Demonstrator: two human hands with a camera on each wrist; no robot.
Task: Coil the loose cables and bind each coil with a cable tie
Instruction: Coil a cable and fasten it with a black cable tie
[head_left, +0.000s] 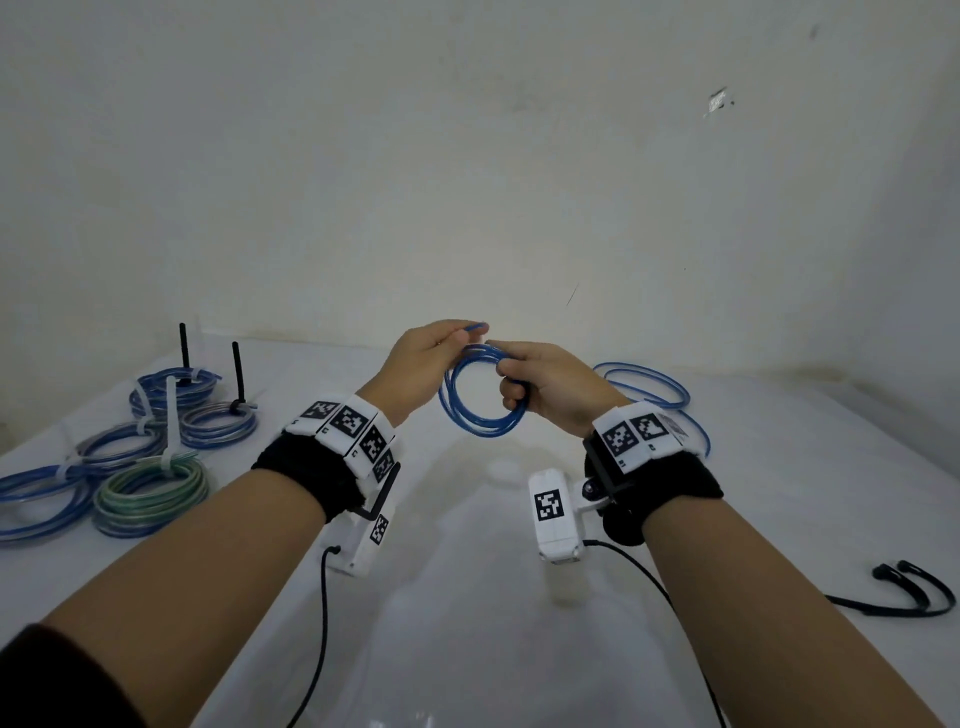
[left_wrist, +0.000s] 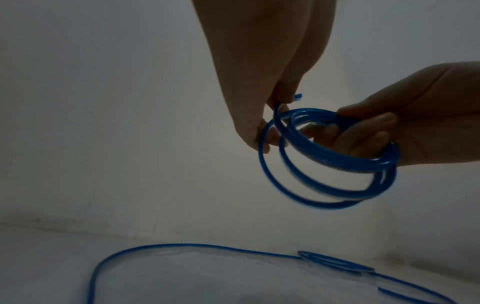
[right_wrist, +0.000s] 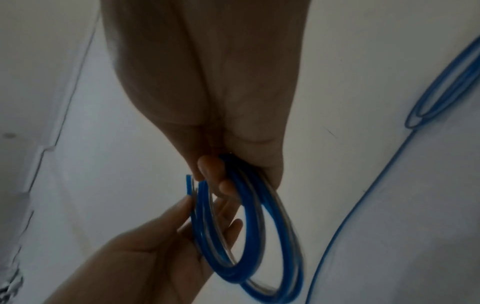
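Observation:
A blue cable coil (head_left: 480, 423) of several turns hangs in the air between both hands above the white table (head_left: 467, 597). My right hand (head_left: 540, 387) grips the coil's right side, fingers curled through the loops (left_wrist: 363, 142). My left hand (head_left: 426, 358) pinches the cable's free end (head_left: 475, 327) at the top of the coil (left_wrist: 283, 111). In the right wrist view the coil (right_wrist: 283, 257) hangs under the curled fingers (right_wrist: 207, 166). No tie is on this coil.
Several bound coils (head_left: 150, 493) with white and black ties lie at the left. A loose blue cable (head_left: 654, 389) sprawls behind my right wrist, also on the table (left_wrist: 182, 246). Two black cable ties (head_left: 914, 592) lie at the front right. A wall stands close behind.

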